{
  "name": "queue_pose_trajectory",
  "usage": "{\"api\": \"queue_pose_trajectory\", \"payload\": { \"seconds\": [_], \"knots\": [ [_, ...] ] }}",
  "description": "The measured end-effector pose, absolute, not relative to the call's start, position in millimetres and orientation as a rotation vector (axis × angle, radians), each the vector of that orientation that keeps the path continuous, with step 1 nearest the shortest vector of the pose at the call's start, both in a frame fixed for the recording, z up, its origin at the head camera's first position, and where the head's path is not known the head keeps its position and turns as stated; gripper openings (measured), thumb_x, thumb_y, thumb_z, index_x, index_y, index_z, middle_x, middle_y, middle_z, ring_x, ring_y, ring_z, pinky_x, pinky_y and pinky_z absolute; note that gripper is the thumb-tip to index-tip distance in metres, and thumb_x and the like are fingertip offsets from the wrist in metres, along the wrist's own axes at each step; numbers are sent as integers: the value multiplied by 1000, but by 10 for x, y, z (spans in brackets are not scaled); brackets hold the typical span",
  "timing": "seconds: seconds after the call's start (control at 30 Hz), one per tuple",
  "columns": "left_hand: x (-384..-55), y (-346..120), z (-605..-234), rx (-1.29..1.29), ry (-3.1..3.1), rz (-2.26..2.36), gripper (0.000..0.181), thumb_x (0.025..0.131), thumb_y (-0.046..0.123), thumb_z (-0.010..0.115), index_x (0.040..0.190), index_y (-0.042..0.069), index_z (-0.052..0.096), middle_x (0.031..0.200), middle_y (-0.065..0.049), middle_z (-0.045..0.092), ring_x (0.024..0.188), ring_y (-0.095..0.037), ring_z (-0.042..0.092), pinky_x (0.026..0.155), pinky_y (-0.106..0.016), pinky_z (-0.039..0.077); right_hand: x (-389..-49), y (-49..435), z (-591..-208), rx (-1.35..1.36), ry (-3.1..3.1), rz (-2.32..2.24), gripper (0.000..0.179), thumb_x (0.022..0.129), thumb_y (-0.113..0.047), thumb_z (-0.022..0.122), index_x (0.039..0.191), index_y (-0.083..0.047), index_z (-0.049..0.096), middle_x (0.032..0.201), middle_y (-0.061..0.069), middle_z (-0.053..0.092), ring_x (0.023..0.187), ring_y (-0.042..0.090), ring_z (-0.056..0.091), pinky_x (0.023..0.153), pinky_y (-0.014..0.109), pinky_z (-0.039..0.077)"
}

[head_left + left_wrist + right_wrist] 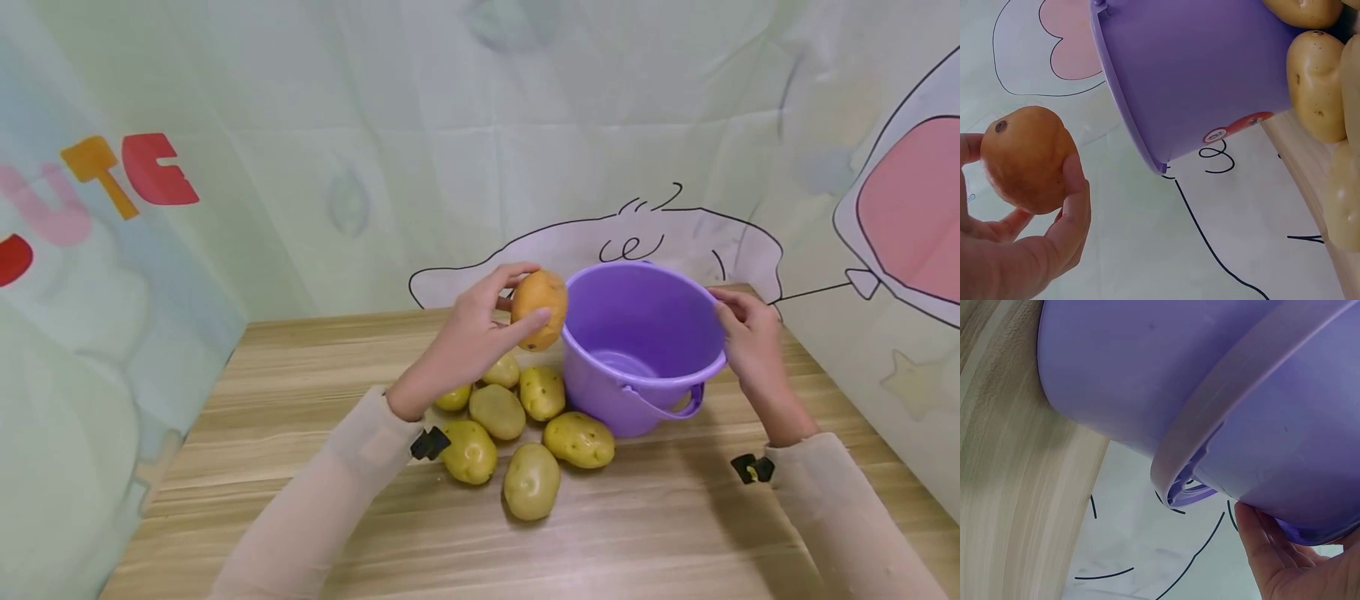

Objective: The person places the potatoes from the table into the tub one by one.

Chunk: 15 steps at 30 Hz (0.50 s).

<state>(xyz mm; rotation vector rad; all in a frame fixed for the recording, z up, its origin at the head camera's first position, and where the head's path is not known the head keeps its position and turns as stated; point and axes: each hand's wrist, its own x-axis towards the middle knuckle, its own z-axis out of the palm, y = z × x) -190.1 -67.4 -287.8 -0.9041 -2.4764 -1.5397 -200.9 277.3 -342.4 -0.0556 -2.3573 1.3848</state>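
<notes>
In the head view, my left hand [468, 333] grips an orange-brown potato [542, 304] between thumb and fingers, up beside the bucket's left rim. The left wrist view shows the same potato [1030, 159] with a dark spot on its skin. A purple bucket [600, 396] stands upright on the wooden table, and the part of its inside that shows is bare. My right hand [753, 346] holds the bucket's right rim, with the thumb toward me and the fingers behind. Below my left hand, several yellow potatoes [532, 482] lie in a loose group, some partly hidden by the wrist.
The wooden table [300, 392] reaches back to a printed cloth backdrop [315, 167] with cartoon drawings. The bucket's handle [686, 404] hangs down on the near side. One yellow potato [579, 440] lies right at the bucket's base.
</notes>
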Motion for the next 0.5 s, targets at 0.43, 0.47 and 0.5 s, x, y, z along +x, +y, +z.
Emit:
{"api": "queue_pose_trajectory", "payload": {
  "seconds": [0.43, 0.47, 0.5],
  "knots": [
    [-2024, -488, -2852, -913, -2473, -1480, 57, 96, 37, 66, 145, 16, 47, 133, -8, 56, 99, -20, 63, 72, -30, 57, -2024, 2783, -3427, -71, -2366, 1390, 37, 105, -12, 44, 133, 11, 56, 117, 31, 61, 80, -4, 57, 68, 11, 50],
    [-2033, -475, -2854, -913, -2477, -1479, 57, 96, 37, 66, 145, 16, 47, 133, -8, 56, 98, -20, 63, 72, -30, 57, -2024, 2783, -3429, -72, -2368, 1389, 38, 105, -11, 44, 133, 11, 56, 117, 31, 61, 80, -4, 57, 68, 11, 50],
    [-2039, -463, -2854, -912, -2481, -1480, 57, 96, 37, 66, 145, 15, 47, 133, -9, 55, 98, -20, 63, 72, -30, 57, -2025, 2782, -3431, -74, -2371, 1386, 37, 105, -11, 44, 133, 11, 56, 117, 30, 60, 80, -4, 57, 68, 11, 49]
  ]
}}
